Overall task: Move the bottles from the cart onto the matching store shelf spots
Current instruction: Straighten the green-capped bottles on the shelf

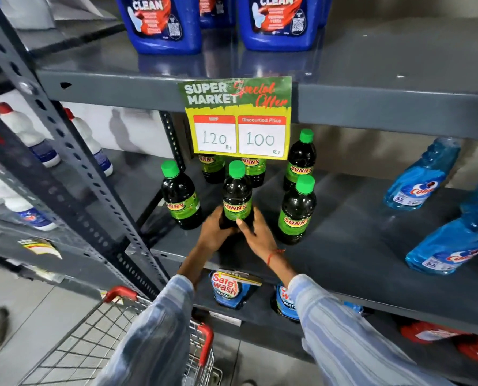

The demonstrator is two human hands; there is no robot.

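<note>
Here, both hands close around one dark bottle (237,196) standing upright on the grey middle shelf (371,246), near its front edge. The left hand (215,232) wraps the lower body from the left side, and the right hand (255,231) presses against it from the right, thumb laid across the base of the label. The bottle holds near-black liquid, has a bright green screw cap and a green label with "SUNNY" in yellow on a red band. Its base is covered by the fingers, so whether it rests fully on the shelf cannot be told.

Matching bottles stand around it: one to the left (180,195), one to the right (297,210), one further back right (300,160). Two more behind are half hidden by the yellow price card (239,118) hanging from the shelf above; only their labels show.

The red-handled wire cart (121,344) sits at the lower left, its contents blocked by the striped sleeves (343,330). The blue spray bottles (421,176) at the right are blurred.
</note>
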